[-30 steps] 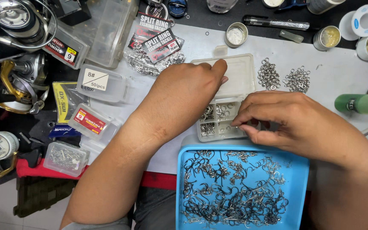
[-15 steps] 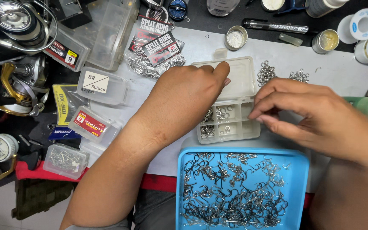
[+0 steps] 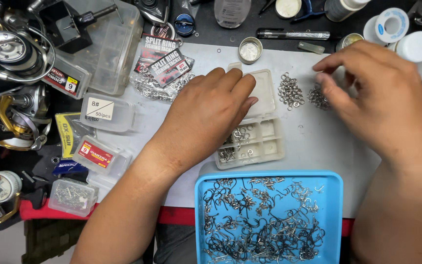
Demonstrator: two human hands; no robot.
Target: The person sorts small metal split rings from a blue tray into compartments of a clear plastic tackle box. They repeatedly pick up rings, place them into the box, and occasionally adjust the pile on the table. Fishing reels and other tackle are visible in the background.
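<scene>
Grey mat [image 3: 318,146], cluttered tackle bench

Compartment box [image 3: 260,142] at centre of the worktop [image 3: 313,142]; tray of hooks [image 3: 268,220] in front of it; split-ring piles [image 3: 291,91] to its right; fishing reels [image 3: 10,54] and small packets [image 3: 106,113] at left.

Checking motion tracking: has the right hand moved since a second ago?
Yes. The right hand went from the compartment box up and right to the loose ring piles.
</scene>
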